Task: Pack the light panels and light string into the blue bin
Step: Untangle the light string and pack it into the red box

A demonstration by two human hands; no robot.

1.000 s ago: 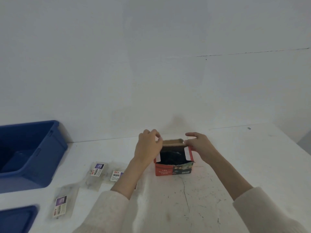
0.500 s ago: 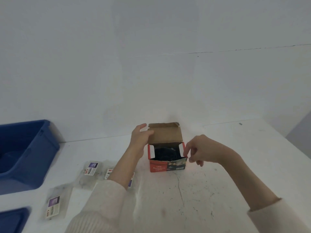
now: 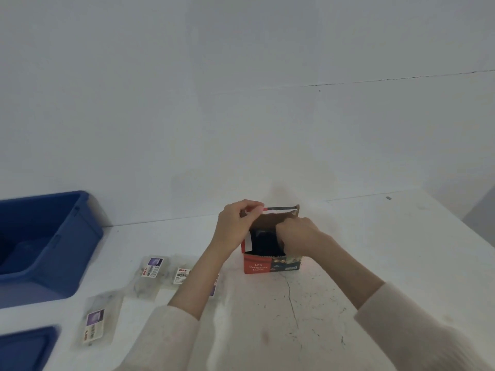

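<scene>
While the left hand [image 3: 235, 226] pinches up the lid flap [image 3: 270, 220] of the small red cardboard box [image 3: 258, 266], the right hand [image 3: 297, 234] reaches inside to the dark light string [image 3: 263, 241]. Its grip is hidden, so I cannot tell if it holds anything. The string is probably light, soft and tangles easily: take the whole bundle.

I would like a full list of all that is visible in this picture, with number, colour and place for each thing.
bin: one, blue, left end of the table
blue object: one, lower left corner, cut off by the edge
packets: at least three, clear with labels, flat on the table between bin and box
box: one, red, middle of the table, lid open, dark contents inside
table: one, white, scuffed
wall: white, behind the table
left hand: pinches the box's lid
right hand: fingers inside the box; grip hidden
</scene>
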